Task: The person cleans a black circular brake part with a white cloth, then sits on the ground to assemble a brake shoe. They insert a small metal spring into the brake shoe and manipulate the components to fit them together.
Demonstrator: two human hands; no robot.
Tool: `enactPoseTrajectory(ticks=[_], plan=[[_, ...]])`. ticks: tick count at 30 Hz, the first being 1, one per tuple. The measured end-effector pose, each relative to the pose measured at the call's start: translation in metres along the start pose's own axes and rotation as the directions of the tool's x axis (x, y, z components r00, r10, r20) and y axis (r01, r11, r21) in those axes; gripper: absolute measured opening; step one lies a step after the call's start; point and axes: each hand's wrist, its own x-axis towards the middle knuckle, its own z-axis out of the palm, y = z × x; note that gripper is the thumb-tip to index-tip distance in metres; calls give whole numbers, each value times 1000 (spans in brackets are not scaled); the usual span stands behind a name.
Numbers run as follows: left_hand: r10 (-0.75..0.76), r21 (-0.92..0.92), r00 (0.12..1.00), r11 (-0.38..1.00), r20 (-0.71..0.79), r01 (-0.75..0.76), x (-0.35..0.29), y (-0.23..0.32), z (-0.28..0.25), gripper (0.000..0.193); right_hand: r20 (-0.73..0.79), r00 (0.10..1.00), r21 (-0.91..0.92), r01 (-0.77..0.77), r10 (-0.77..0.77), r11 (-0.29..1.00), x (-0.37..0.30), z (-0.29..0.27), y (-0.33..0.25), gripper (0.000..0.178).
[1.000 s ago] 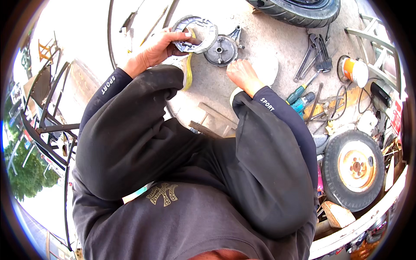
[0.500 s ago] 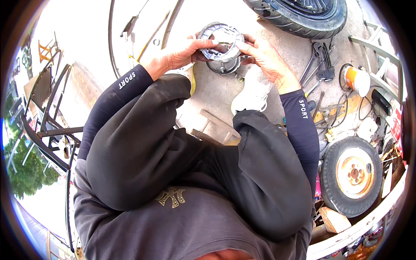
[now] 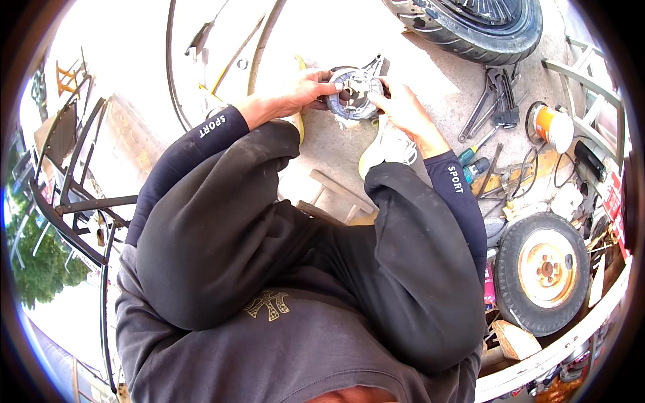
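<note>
A pair of silver brake shoes (image 3: 354, 113) forms a ring between my two hands. My left hand (image 3: 304, 91) grips its left side, thumb on top and fingers curled beneath. On the opposite side, my right hand (image 3: 406, 111) pinches the ring between thumb and fingers. Under the shoes lies a round brake plate (image 3: 349, 93), its middle showing through the ring and a lever arm (image 3: 377, 64) sticking out at the far right. Whether the shoes are seated on the plate or just resting over it, I cannot tell.
A motorcycle wheel (image 3: 474, 33) lies at the far right. Near it are pliers and wrenches (image 3: 498, 94), a screwdriver (image 3: 478, 146), and an orange-and-white tub (image 3: 553, 129). A small rusty-rimmed wheel (image 3: 545, 269) sits nearer. Metal chair frames (image 3: 74, 181) stand at left.
Both hands have brought the brake shoes down and nearer, over the brake plate. The plate's lever arm now shows at the far side, and the ring covers most of the plate.
</note>
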Motion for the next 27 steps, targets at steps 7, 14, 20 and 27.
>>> enactPoseTrajectory(ticks=[7, 14, 20, 27], plan=[[-18, -13, 1000, 1000, 17, 18, 23, -31, -9, 65, -26, 999, 27, -22, 23, 999, 15, 12, 23, 41], [-91, -73, 996, 993, 16, 92, 21, -57, 1, 70, -93, 990, -419, 58, -106, 906, 8, 21, 24, 31], [7, 112, 966, 993, -259, 23, 17, -32, 24, 46, -232, 958, -549, 16, -170, 836, 17, 33, 7, 22], [105, 408, 956, 913, -275, 17, 37, -33, 24, 49, -219, 949, -609, 50, -228, 792, 30, 31, 16, 21]])
